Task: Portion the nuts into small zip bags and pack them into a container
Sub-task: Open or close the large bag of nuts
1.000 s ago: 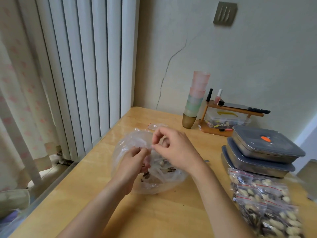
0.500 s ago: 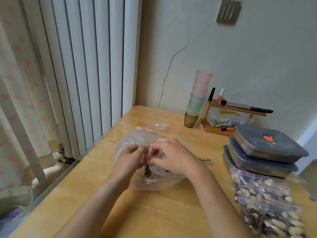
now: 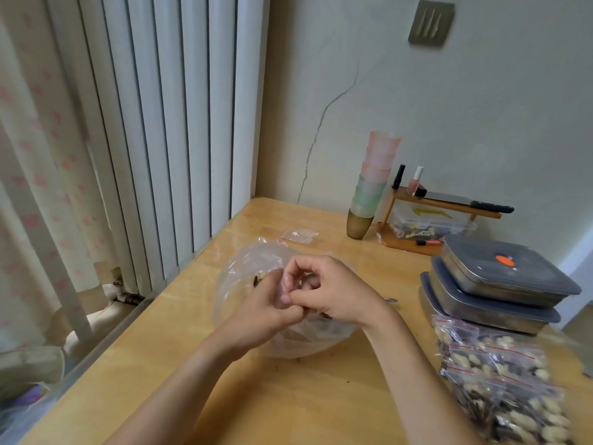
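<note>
Filled bags [image 3: 500, 380]: we see a pile at 4 o'clock on the counter [image 3: 321, 406]; too overlapped to count.
Hands: our left hand [image 3: 266, 311] and right hand [image 3: 333, 292] have drawn together over the big nut bag [image 3: 247, 271], fingers [image 3: 288, 297] pinching a small bag; probably sealing.
Containers [image 3: 500, 277]: two stacked, 2 o'clock.
Spare bag [image 3: 300, 235]: one, newly uncovered at 12 o'clock.

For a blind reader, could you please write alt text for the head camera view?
Two hands, left and right, pinch something small over a large clear bag on a wooden table. Filled zip bags lie beside stacked lidded containers.
</note>
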Available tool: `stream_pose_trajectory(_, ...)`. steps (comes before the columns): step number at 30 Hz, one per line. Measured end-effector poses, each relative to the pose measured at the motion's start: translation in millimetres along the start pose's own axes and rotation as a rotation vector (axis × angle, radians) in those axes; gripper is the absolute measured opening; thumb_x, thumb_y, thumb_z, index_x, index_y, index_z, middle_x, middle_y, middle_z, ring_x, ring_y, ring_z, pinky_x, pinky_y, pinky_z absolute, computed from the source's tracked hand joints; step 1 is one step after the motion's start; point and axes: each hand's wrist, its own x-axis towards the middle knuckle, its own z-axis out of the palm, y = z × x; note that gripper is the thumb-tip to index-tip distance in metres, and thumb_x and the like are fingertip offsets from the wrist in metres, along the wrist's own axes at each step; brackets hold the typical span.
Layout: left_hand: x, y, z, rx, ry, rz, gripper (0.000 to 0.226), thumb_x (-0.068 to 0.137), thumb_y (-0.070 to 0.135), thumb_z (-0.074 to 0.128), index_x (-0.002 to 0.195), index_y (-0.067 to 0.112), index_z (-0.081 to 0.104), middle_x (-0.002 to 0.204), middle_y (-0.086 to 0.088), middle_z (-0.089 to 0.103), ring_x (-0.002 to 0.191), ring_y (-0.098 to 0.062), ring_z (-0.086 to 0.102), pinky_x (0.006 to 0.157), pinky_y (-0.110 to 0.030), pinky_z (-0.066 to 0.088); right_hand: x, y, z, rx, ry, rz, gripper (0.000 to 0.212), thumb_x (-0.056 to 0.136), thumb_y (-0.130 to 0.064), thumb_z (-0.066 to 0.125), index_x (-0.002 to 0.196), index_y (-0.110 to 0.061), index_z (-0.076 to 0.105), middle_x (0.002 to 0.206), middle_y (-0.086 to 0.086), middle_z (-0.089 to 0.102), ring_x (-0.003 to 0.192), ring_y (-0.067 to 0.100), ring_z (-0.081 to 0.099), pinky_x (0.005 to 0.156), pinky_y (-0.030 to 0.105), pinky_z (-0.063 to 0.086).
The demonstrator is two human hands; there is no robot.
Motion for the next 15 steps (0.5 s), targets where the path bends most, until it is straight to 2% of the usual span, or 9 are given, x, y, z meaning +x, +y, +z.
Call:
stream_pose_trajectory(1, 0, 0, 0, 0.003, 0.017, 0.011, 0.033, 0.087, 0.002, 0.067, 0.115, 0.011, 0.055, 0.093, 0.001, 0.066, 0.077, -0.006, 0.061, 0.064, -0.023, 0.048, -1, 1, -2, -0.014, -0.003, 0.003, 0.012, 0.087, -0.007, 0.075, 0.089, -0.012, 0.064, 0.062, -0.018, 0.062, 0.058, 0.013, 0.045, 0.057, 0.027, 0.04)
stream_pose_trajectory(3, 2, -1, 0, 0.068, 0.09, 0.022, 0.027, 0.088, 0.006, 0.069, 0.112, 0.014, 0.058, 0.094, -0.009, 0.067, 0.074, -0.011, 0.06, 0.06, -0.029, 0.048, -2, 1, -6, -0.054, -0.005, 0.029, 0.014, 0.09, -0.018, 0.078, 0.099, -0.014, 0.068, 0.061, -0.017, 0.062, 0.053, 0.011, 0.048, 0.057, 0.026, 0.04)
stream_pose_trajectory(5, 4, -5, -2, 0.264, 0.239, 0.061, 0.017, 0.088, 0.015, 0.071, 0.102, 0.016, 0.061, 0.087, -0.005, 0.067, 0.068, -0.006, 0.06, 0.056, -0.022, 0.048, -2, 0, -7, -0.051, -0.014, 0.049, 0.017, 0.091, -0.035, 0.077, 0.103, -0.025, 0.072, 0.081, -0.008, 0.072, 0.056, 0.017, 0.062, 0.061, 0.029, 0.043)
stream_pose_trajectory(7, 5, -7, -5, 0.44, 0.337, 0.103, 0.016, 0.085, 0.023, 0.071, 0.098, 0.022, 0.061, 0.083, 0.006, 0.067, 0.071, -0.004, 0.062, 0.057, -0.02, 0.047, -1, 0, -5, 0.001, 0.007, 0.071, 0.017, 0.093, -0.041, 0.075, 0.107, -0.032, 0.073, 0.097, -0.005, 0.075, 0.061, 0.027, 0.072, 0.063, 0.03, 0.047)
stream_pose_trajectory(9, 4, -8, -7, 0.457, 0.316, 0.113, 0.023, 0.083, 0.026, 0.073, 0.101, 0.027, 0.06, 0.087, 0.01, 0.069, 0.077, -0.007, 0.066, 0.06, -0.022, 0.051, 0, 1, -3, 0.009, 0.035, 0.089, 0.019, 0.093, -0.04, 0.075, 0.111, -0.035, 0.072, 0.096, -0.002, 0.077, 0.064, 0.032, 0.075, 0.062, 0.029, 0.05)
stream_pose_trajectory(12, 1, -1, -4, 0.366, 0.232, 0.076, 0.026, 0.078, 0.02, 0.077, 0.099, 0.024, 0.062, 0.087, 0.003, 0.07, 0.068, -0.015, 0.068, 0.055, -0.029, 0.056, -1, 1, -2, -0.063, -0.005, 0.094, 0.017, 0.096, -0.035, 0.071, 0.113, -0.036, 0.072, 0.092, 0.001, 0.077, 0.065, 0.029, 0.075, 0.062, 0.026, 0.052)
stream_pose_trajectory(13, 1, 1, -4, 0.368, 0.227, 0.079, 0.022, 0.078, 0.018, 0.077, 0.093, 0.023, 0.063, 0.083, 0.004, 0.07, 0.062, -0.015, 0.067, 0.052, -0.029, 0.054, -2, 2, -2, -0.091, -0.032, 0.098, 0.016, 0.098, -0.034, 0.069, 0.113, -0.036, 0.073, 0.093, 0.0, 0.077, 0.066, 0.027, 0.076, 0.064, 0.026, 0.054)
stream_pose_trajectory(15, 1, 2, -3, 0.43, 0.256, 0.08, 0.018, 0.08, 0.018, 0.078, 0.081, 0.022, 0.061, 0.073, 0.011, 0.069, 0.056, -0.007, 0.064, 0.048, -0.019, 0.045, -3, 1, -4, -0.108, -0.08, 0.1, 0.014, 0.101, -0.032, 0.065, 0.111, -0.032, 0.074, 0.097, 0.0, 0.077, 0.069, 0.023, 0.077, 0.068, 0.029, 0.056)
